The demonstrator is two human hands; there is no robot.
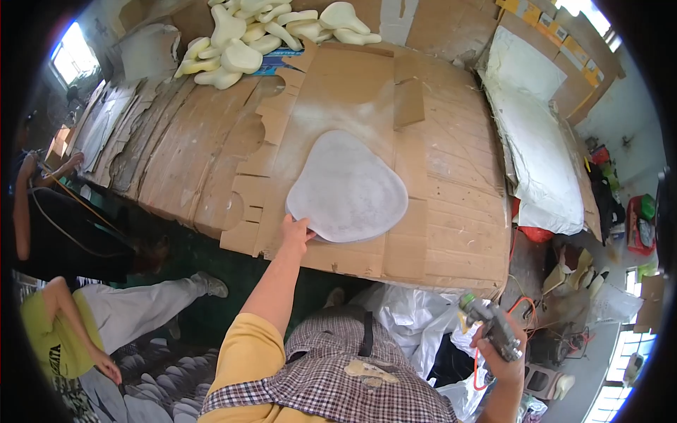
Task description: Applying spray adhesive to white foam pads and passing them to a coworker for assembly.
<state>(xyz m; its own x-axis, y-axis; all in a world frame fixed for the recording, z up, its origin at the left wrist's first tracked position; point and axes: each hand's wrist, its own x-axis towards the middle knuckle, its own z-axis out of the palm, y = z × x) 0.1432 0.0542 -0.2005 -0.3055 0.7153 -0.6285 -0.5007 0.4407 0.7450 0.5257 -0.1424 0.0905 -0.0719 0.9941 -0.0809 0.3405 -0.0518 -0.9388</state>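
Note:
A grey, flat pad [349,187] with a rounded triangular outline lies on the cardboard sheet in front of me. My left hand [296,236] pinches its near left edge, the thumb showing on top. Off to the right, away from the table, my right hand [502,356] is wrapped round a spray gun [502,331] with a green part at one end. A thin red-orange hose shows near it. Beneath the pad, the cardboard sheet [338,77] carries a pale, dusty patch beyond the pad's far edge.
Cream foam pieces [240,56] are heaped at the table's far left. A white-covered board [532,141] stands at the right. Crumpled plastic sheeting [416,310] hangs below the near edge. At the left are a person in yellow-green [60,328], grey pads [151,381] and another person's arm [25,204].

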